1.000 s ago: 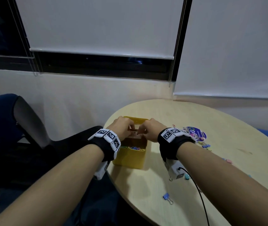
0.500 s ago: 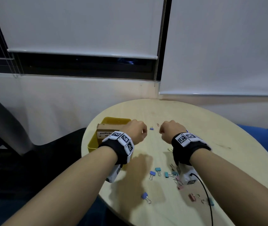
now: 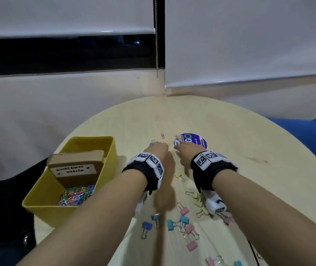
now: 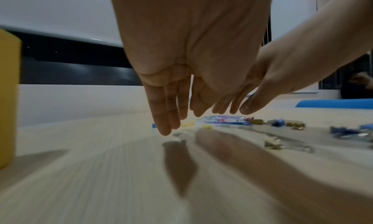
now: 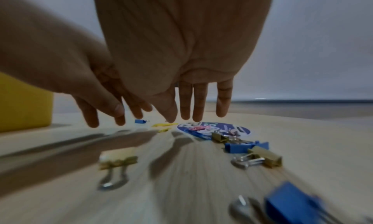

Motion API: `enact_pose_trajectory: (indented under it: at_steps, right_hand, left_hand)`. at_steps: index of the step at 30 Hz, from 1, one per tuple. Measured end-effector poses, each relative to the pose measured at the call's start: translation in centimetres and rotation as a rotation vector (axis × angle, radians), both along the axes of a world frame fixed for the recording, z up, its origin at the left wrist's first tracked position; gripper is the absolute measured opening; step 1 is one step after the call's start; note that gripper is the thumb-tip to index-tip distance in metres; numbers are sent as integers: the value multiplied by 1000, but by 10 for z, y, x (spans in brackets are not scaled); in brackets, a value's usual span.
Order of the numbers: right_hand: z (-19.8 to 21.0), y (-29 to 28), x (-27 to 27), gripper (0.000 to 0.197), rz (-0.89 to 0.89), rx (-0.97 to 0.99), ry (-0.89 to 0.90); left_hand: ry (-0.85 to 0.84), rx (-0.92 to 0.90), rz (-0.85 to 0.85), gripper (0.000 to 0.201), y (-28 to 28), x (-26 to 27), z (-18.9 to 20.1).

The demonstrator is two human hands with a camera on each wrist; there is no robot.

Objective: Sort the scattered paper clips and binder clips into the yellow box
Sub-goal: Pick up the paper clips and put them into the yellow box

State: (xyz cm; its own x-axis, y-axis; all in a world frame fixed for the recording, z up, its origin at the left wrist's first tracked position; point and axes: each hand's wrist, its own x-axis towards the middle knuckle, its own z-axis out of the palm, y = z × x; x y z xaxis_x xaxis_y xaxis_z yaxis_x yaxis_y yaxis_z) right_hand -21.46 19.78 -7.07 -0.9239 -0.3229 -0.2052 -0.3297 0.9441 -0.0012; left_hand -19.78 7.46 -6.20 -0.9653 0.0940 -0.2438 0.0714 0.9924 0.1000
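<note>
So the tabletop [image 3: 220, 135] has the yellow box [image 3: 43, 208] sitting at its left edge, already part full of paper clips [image 3: 74, 196]. Both hands are out toward the middle. Left hand [image 3: 156, 150] and right hand [image 3: 186, 150] both have a spread, empty grip, fingers pointing down. The yellow paper clips [image 5: 161, 125] lie flat just ahead of the fingertips, between the two hands, so either could take them. The binder clips [image 3: 182, 221] are scattered back under the wrists, toward the near edge.
</note>
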Motion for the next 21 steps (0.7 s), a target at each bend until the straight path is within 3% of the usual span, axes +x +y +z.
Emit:
enact_pose_trajectory:
  at_steps: [6, 17, 19, 21]
  right_hand:
    - [-11, -8, -31, 31, 63, -1, 20]
    - [-14, -18, -37, 25, -50, -182, 36]
    - [-11, -12, -36, 17, -88, -143, 49]
    - [-8, -3, -34, 23, -121, -72, 86]
  left_hand:
    - [64, -7, -53, 27, 4, -30, -14]
    - [104, 59, 90, 30, 4, -32, -7]
    - [94, 74, 103, 31, 3, -29, -5]
    - [84, 100, 108, 31, 1, -26, -5]
